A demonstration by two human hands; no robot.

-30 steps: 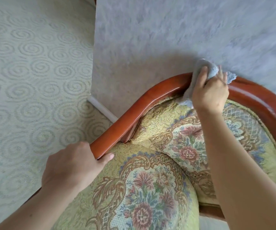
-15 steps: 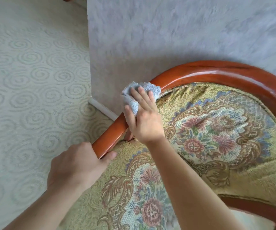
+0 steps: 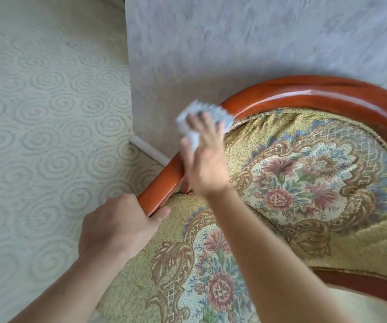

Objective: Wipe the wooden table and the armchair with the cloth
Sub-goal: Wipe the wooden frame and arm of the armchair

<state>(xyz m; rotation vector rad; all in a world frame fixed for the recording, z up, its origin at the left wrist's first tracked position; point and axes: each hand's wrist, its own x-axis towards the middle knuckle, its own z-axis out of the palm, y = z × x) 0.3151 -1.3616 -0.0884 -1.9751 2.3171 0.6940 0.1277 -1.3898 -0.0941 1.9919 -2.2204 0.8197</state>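
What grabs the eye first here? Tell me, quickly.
The flowered cushion fills the lower right, ringed by the armchair's glossy red-brown wooden frame. At centre the right hand presses a blurred grey cloth onto that frame, while the left hand grips the frame's lower end. Swirl-patterned carpet covers the left.

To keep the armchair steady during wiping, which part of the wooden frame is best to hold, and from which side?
Probably the straight lower end of the wooden frame, from the outer, carpet side. It is narrow enough to wrap: the left hand already holds it so, thumb on the cushion side. This stays below the right hand pressing the cloth on the curve.
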